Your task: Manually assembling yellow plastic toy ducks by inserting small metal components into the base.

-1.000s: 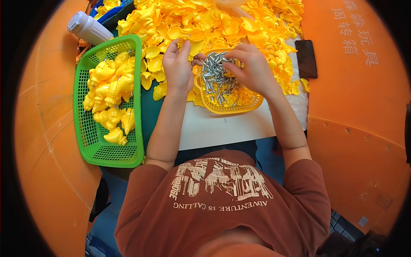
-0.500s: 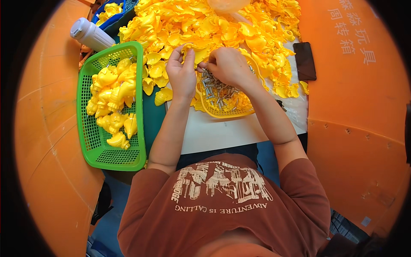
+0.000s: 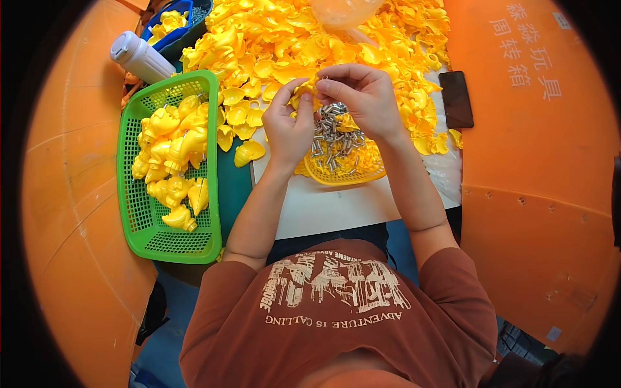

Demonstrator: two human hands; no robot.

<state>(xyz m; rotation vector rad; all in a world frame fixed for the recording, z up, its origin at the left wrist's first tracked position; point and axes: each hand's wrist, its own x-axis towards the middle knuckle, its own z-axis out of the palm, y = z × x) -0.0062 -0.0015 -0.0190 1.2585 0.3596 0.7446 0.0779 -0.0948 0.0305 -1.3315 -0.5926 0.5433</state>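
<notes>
My left hand [image 3: 289, 129] is closed on a curved yellow plastic shell piece [image 3: 301, 92], gripped between thumb and fingers. Close beside it, my right hand [image 3: 370, 103] pinches a small shiny part [image 3: 324, 78] at the upper edge of that shell; fingers cover most of the part. Both hands are held over a yellow mesh basket [image 3: 346, 178]. Inside the basket lie many small metal cylinders [image 3: 331, 143] and some yellow pieces. Beyond the hands spreads a big heap of yellow plastic shells [image 3: 259, 39].
On the left stands a green basket [image 3: 123, 187] holding yellow plastic figures [image 3: 171, 139]. Behind it are a pale lidded bottle [image 3: 143, 58] and a blue bin [image 3: 169, 39]. A dark phone [image 3: 457, 99] lies at the right, beside an orange wall [image 3: 537, 149]. A clear plastic bag [image 3: 346, 10] rests on the heap.
My right hand has risen from the metal cylinders in the basket to the shell, now pinching a small part. My left hand has shifted slightly right and nearer with the shell.
</notes>
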